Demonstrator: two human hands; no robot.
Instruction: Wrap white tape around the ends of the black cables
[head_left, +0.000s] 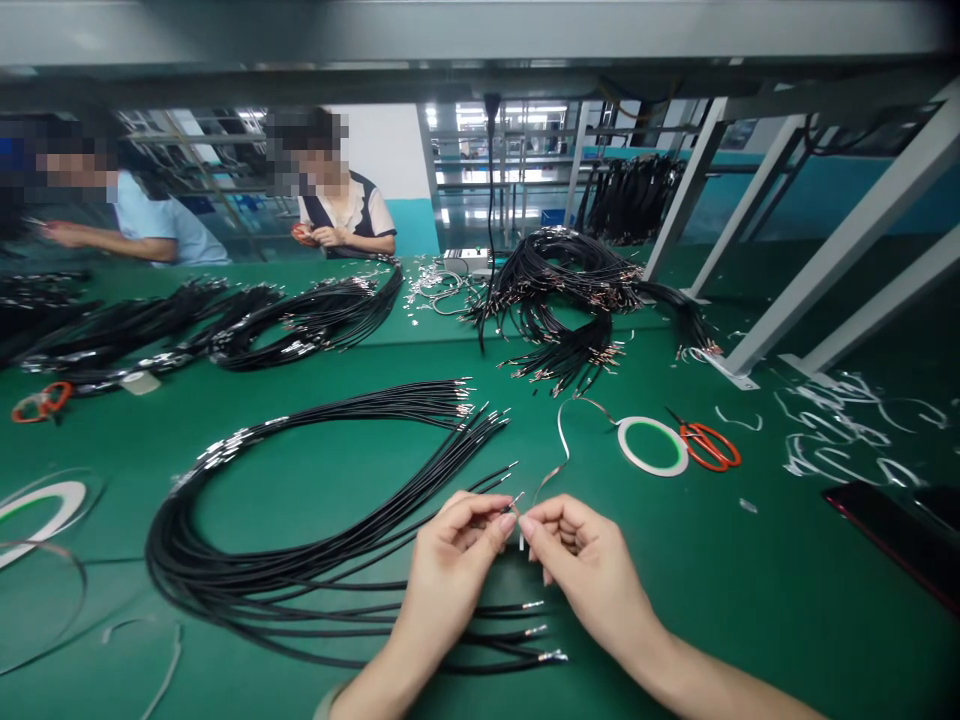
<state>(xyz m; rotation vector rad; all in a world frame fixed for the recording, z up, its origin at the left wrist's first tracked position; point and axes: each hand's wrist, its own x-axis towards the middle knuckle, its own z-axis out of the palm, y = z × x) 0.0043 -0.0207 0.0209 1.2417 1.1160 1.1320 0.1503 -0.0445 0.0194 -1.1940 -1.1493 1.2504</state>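
My left hand (461, 550) pinches a black cable near its bare wire tip, which pokes out above the thumb. Close against it, my right hand (581, 550) pinches the free end of a thin tape strip (564, 440). The strip curves up and over to a flat tape roll (624, 450) with a green inner ring. A looped bundle of black cables (180, 530) lies around and under my left arm. Several of its stripped ends rest below and above my hands. What lies right between the fingertips is partly hidden.
Orange-handled scissors (709, 447) lie beside the roll, with tape scraps (840, 430) and a dark phone (892, 540) farther right. A second roll (52, 510) sits at left. Cable heaps (562, 270), a small white box (465, 262) and two people occupy the far side. Metal legs (832, 240) stand at right.
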